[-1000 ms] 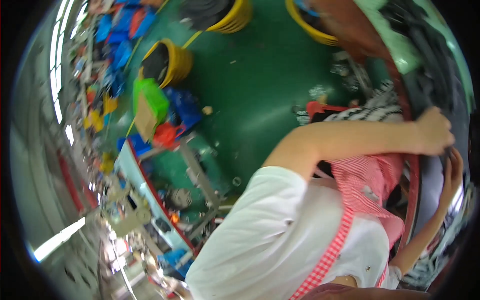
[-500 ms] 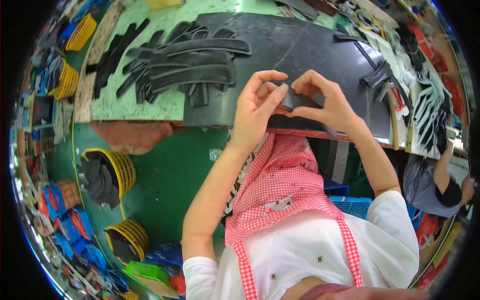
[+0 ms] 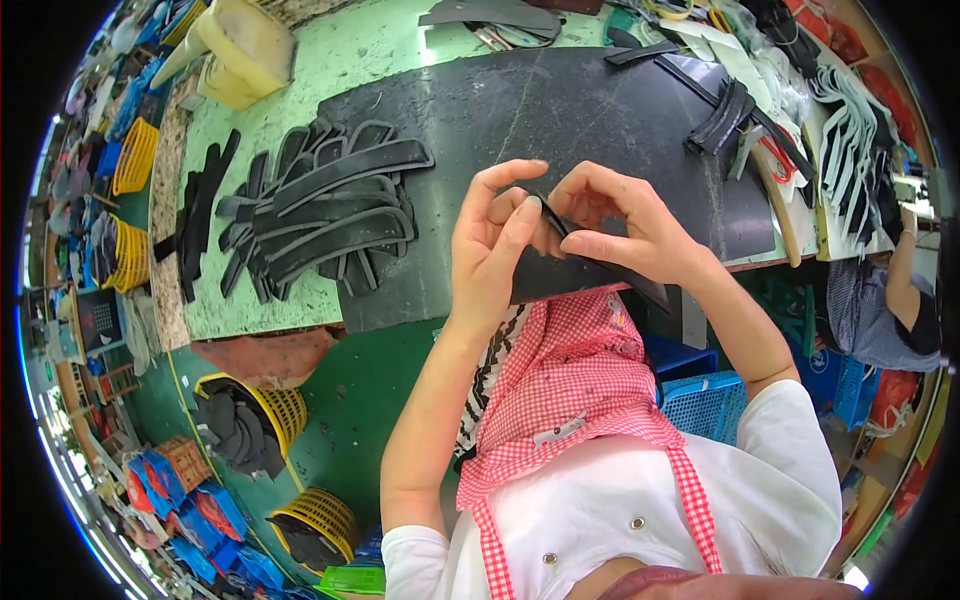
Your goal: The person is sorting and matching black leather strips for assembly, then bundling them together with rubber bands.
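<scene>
Above the near edge of the black mat (image 3: pixel 600 120), the left hand (image 3: pixel 490 245) and right hand (image 3: pixel 630 230) both pinch a thin black strip (image 3: pixel 600 270), best held taut, fingertips close together.

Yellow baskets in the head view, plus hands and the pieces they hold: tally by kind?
Yellow baskets: 3, one at the left edge, one holding black pieces, one lower down
Hands at the work: 2, left hand, right hand
Black strip held between both: 1
Total: 6
</scene>
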A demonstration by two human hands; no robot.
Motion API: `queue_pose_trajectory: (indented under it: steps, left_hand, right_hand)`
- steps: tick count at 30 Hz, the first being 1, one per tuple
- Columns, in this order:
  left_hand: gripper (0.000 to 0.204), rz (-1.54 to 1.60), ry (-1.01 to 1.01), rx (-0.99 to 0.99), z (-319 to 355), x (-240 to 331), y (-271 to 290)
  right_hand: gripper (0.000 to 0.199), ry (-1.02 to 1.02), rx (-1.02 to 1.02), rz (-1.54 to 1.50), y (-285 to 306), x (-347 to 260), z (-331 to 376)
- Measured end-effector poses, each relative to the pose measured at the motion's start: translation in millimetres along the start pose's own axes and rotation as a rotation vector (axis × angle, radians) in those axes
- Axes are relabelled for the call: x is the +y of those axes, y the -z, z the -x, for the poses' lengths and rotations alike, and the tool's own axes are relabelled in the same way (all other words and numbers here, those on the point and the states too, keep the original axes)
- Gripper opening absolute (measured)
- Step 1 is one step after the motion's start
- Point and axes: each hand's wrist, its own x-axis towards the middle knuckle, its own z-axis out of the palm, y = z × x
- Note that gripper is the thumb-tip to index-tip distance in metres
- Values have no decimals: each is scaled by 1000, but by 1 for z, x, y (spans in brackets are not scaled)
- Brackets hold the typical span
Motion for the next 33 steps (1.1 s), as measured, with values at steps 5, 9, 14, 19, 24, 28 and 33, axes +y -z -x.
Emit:
queue_pose_trajectory:
  steps: [5, 9, 14, 19, 24, 28, 33]
  left_hand:
    - [18, 139, 28, -44, -8, 0, 4]
    - [14, 2, 10, 47, -14, -5, -3]
    - [15, -162, 94, 131, -7, 4, 4]
    - [22, -202, 31, 132, 14, 3, 21]
    - [27, -759, 56, 166, 46, 6, 50]
    - [54, -752, 137, 202, 28, 17, 30]
    - [84, -463, 85, 126, -13, 4, -1]
  right_hand:
    - [18, -65, 119, -67, -2, -1, 0]
    - [11, -51, 248, 79, -6, -2, -7]
    - [12, 77, 260, 413, -10, -17, -6]
    - [24, -42, 837, 369, 80, 12, -12]
    - [26, 362, 1209, 346, 170, 4, -13]
    - [26, 160, 843, 801, 82, -4, -38]
    - [17, 224, 431, 497, 9, -13, -47]
